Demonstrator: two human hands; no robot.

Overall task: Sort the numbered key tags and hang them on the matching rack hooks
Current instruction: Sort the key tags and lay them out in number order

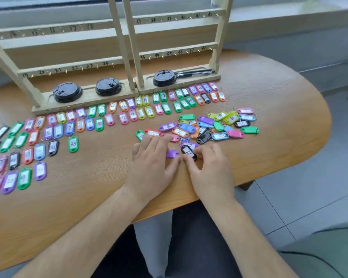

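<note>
Our right hand [209,167] pinched the black tag [188,151] by its rim: light, stiff, slick plastic, we reckoned; left hand [151,159] lay flat, fingers straight.

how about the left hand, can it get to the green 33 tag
Likely yes: the green 33 tag lies alone on bare table left of the left hand, which holds nothing, with no tags between them.
</note>
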